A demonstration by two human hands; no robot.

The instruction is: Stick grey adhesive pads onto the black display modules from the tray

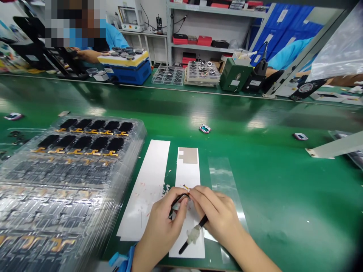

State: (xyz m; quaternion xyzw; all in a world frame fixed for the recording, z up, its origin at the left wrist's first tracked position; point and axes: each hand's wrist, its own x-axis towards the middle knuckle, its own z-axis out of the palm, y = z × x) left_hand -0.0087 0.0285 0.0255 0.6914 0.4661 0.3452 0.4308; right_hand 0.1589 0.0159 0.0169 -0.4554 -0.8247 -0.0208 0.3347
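My left hand (pixel 167 217), above the middle paper strip, pinches a small black screen (pixel 176 201) between thumb and fingers. From its top sticks a short orange flex cable (pixel 186 187). The fingertips of my right hand (pixel 214 209) meet the left fingertips at the cable's base. A slim black tool (pixel 185 247) with a lump of pale tape around its shaft lies in that same hand, its free end pointing down towards me. The working tip is hidden by my fingers. Below both hands runs the white strip (pixel 188 170), with a grey patch near its far end.
Stacked clear trays (pixel 136 151) at left hold several black screens. White sheets (pixel 151 170) and a clear film strip (pixel 224 177) flank the middle strip. A small watch-like case (pixel 205 129) sits further back. Beyond the ledge are a blue box (pixel 129 71) and co-workers in blue sleeves.
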